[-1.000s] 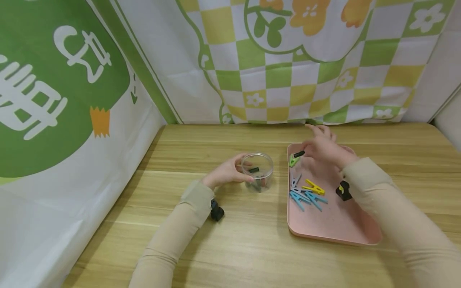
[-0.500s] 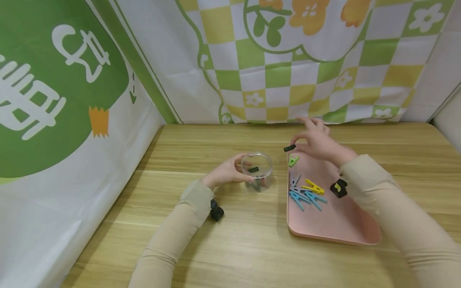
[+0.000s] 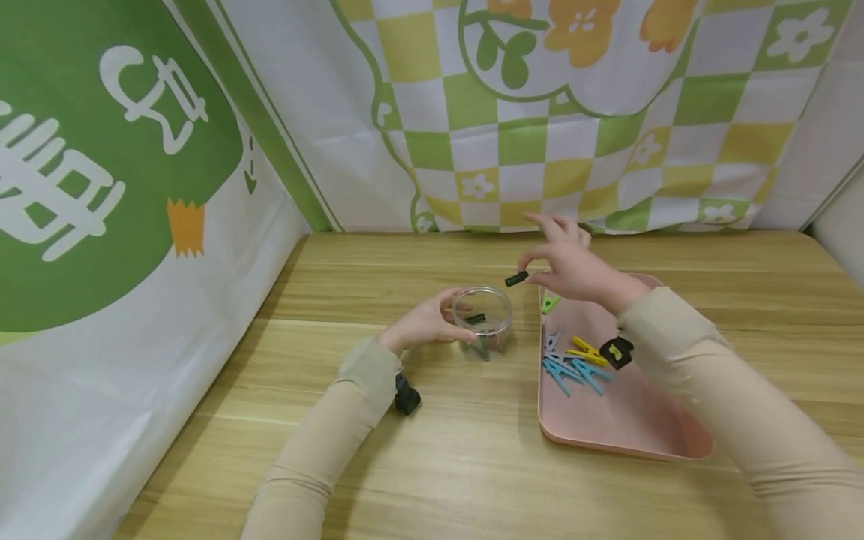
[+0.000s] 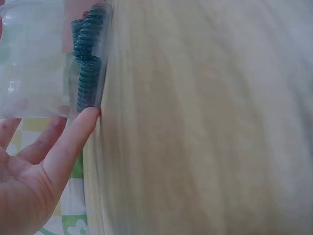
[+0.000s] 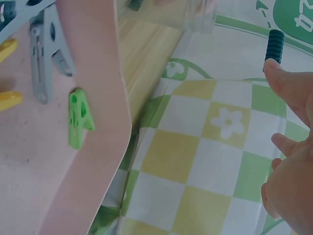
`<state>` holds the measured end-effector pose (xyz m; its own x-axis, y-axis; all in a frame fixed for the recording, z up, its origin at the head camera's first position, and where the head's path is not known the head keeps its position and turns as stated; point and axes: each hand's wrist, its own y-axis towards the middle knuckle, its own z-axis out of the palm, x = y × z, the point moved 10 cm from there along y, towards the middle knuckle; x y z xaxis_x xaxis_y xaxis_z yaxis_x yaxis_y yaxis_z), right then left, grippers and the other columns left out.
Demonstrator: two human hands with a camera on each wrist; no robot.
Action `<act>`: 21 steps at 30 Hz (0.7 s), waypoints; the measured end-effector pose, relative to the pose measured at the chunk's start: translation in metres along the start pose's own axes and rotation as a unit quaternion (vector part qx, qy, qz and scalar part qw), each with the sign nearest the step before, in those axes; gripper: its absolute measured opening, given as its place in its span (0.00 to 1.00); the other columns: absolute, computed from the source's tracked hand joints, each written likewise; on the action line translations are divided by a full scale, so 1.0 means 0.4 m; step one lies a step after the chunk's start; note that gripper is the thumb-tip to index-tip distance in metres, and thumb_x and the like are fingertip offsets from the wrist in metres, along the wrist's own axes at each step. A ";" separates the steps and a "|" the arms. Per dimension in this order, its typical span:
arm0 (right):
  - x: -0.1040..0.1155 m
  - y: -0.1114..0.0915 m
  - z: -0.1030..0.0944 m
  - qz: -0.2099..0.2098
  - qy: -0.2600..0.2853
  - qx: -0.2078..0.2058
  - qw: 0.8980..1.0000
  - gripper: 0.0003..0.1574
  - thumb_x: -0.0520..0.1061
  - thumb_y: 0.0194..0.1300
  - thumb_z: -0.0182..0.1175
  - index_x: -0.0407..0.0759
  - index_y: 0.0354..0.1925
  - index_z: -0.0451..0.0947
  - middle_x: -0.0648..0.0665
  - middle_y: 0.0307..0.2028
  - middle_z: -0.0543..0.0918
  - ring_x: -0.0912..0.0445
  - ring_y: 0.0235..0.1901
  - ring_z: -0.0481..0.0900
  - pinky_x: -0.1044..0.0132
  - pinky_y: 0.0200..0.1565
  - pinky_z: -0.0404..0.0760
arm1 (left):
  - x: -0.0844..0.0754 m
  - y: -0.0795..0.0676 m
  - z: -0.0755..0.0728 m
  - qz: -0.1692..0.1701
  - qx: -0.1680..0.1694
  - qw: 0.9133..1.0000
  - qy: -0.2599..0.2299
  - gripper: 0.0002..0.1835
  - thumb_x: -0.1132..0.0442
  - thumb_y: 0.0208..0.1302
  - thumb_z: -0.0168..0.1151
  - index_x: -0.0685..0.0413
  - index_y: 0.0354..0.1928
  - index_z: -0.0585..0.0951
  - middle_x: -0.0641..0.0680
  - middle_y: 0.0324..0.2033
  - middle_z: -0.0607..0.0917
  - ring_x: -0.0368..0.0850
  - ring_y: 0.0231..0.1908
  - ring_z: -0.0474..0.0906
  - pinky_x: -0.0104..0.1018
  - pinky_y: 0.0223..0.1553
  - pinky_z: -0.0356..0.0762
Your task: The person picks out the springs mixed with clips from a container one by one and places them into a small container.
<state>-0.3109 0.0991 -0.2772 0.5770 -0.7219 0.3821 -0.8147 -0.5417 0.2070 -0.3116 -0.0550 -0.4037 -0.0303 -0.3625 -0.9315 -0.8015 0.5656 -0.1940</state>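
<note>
My left hand [image 3: 425, 322] holds a clear plastic jar [image 3: 501, 319] upright on the table, thumb and fingers round its side. Several dark green coil springs [image 4: 88, 73] lie at the bottom of the jar, with a bit of red among them. Between thumb and forefinger, my right hand [image 3: 574, 266] pinches one more dark green spring [image 3: 516, 278], its other fingers spread out. This spring hangs just above and right of the jar's open rim. In the right wrist view the held spring [image 5: 275, 45] points up from the fingertips.
A pink tray [image 3: 628, 420] lies right of the jar, under the right forearm. In it are blue and grey clothespins [image 3: 559, 371], a yellow clothespin [image 3: 586, 349] and a small green one [image 5: 79, 117]. Behind the table hangs a checked cloth [image 3: 472, 150].
My right hand has moved left from over the tray's far corner, carrying the spring close to the jar. The left hand and jar have stayed in place.
</note>
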 end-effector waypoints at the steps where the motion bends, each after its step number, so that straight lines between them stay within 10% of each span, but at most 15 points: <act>1: 0.004 0.002 0.001 -0.001 0.001 0.000 1.000 0.05 0.38 0.58 0.65 0.43 0.36 0.83 0.33 0.72 0.48 0.31 0.67 0.39 0.32 0.58 0.40 | 0.000 0.000 0.000 -0.002 0.000 1.000 0.000 0.44 0.69 0.54 0.69 0.44 0.70 0.59 0.61 0.64 0.67 0.52 0.51 0.77 0.40 0.47 0.78; 21: 0.072 0.038 0.052 -0.026 -0.037 0.017 0.999 0.07 0.40 0.55 0.68 0.47 0.35 0.84 0.34 0.72 0.50 0.32 0.67 0.42 0.34 0.58 0.46 | 0.001 -0.003 0.000 -0.008 0.001 1.000 0.004 0.43 0.68 0.55 0.69 0.41 0.70 0.58 0.61 0.64 0.67 0.51 0.49 0.77 0.37 0.43 0.76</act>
<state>-0.3052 0.0612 -0.2817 0.6226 -0.7211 0.3039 -0.7815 -0.5928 0.1947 -0.3107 -0.0556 -0.4037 -0.0225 -0.3764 -0.9262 -0.8007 0.5615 -0.2087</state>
